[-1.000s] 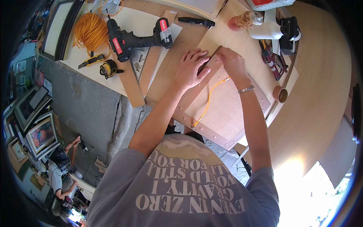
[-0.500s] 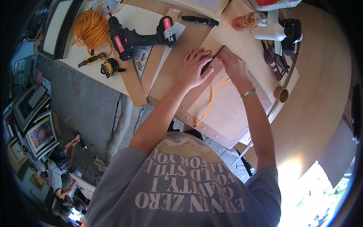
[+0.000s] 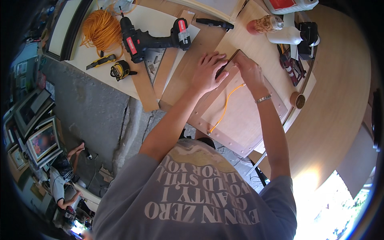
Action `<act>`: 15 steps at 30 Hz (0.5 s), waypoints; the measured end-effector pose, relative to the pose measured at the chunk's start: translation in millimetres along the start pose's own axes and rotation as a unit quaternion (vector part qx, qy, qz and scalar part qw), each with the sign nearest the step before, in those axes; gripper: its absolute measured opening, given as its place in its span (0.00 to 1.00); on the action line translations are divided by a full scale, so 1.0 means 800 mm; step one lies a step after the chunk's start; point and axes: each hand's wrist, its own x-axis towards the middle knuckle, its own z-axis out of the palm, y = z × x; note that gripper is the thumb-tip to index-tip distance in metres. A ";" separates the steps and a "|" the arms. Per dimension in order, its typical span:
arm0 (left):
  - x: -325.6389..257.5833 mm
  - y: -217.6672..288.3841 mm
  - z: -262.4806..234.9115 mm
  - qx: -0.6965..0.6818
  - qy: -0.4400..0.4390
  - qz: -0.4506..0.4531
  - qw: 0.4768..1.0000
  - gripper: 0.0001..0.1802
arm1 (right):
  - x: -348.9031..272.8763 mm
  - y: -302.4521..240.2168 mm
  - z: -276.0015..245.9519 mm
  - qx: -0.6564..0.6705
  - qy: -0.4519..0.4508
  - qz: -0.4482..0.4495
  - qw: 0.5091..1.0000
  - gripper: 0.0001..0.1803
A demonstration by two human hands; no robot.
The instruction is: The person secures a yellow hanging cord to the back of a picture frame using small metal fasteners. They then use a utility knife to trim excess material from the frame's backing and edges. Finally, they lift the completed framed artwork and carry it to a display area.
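— What are your hands doing right now?

— Both are pressing on one wooden frame back [image 3: 244, 116] lying face down on the round table [image 3: 340, 108]. My left hand [image 3: 208, 72] is lying flat with fingers spread a little, fingertips at the frame's far corner. My right hand [image 3: 248, 70] is curling narrow around that same corner, just beside the left; whether it is pinching something I cannot tell.

— And the orange line?

— One orange cord [image 3: 224, 108] is running down the back panel from under my right hand toward the near edge.

— What else are you counting?

— One black-and-red cordless drill [image 3: 154, 38], one yellow tape measure [image 3: 120, 70], one yellow utility knife [image 3: 100, 61], one coil of orange cord [image 3: 102, 28], all well off to my left. One roll of brown tape [image 3: 298, 100] is sitting by my right wrist.

— Any packages?

— One white jug with a red label [image 3: 290, 5] at the far edge, one clear bottle with an orange cap [image 3: 264, 25] lying beside it.
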 end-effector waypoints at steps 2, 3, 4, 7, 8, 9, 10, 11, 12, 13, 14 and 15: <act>0.001 0.005 -0.008 0.011 -0.023 -0.005 1.000 0.20 | -0.009 0.009 -0.007 0.039 0.027 0.031 0.998 0.05; -0.001 0.006 -0.017 -0.011 0.010 0.018 1.000 0.20 | -0.009 0.017 -0.013 0.077 0.057 0.063 0.993 0.06; -0.010 0.007 -0.030 -0.031 0.022 0.026 0.999 0.19 | -0.009 0.024 -0.018 0.112 0.082 0.112 0.984 0.07; -0.078 0.001 -0.098 -0.032 0.101 0.049 0.993 0.19 | -0.043 0.020 -0.020 0.121 0.109 0.224 0.961 0.14; -0.105 -0.010 -0.130 -0.013 0.123 0.029 0.992 0.18 | -0.057 0.007 -0.009 0.050 0.109 0.165 0.979 0.17; -0.126 -0.025 -0.159 0.005 0.194 0.020 0.981 0.18 | -0.070 -0.010 0.007 -0.028 0.106 0.107 0.988 0.21; -0.153 -0.044 -0.196 0.086 0.212 -0.029 0.973 0.16 | -0.083 -0.026 0.018 -0.116 0.081 0.067 0.988 0.24; -0.172 -0.069 -0.234 0.188 0.214 -0.084 0.955 0.16 | -0.103 -0.049 0.032 -0.180 0.054 0.048 0.981 0.34; -0.185 -0.098 -0.268 0.264 0.221 -0.113 0.932 0.16 | -0.110 -0.067 0.046 -0.099 0.020 0.050 0.994 0.39; -0.193 -0.126 -0.298 0.271 0.237 -0.146 0.921 0.18 | -0.118 -0.085 0.055 -0.115 0.012 0.064 0.991 0.37; -0.197 -0.154 -0.324 0.279 0.253 -0.176 0.909 0.21 | -0.126 -0.104 0.062 -0.129 0.009 0.073 0.989 0.36; -0.197 -0.179 -0.347 0.298 0.248 -0.174 0.905 0.22 | -0.134 -0.122 0.067 -0.143 0.006 0.084 0.986 0.35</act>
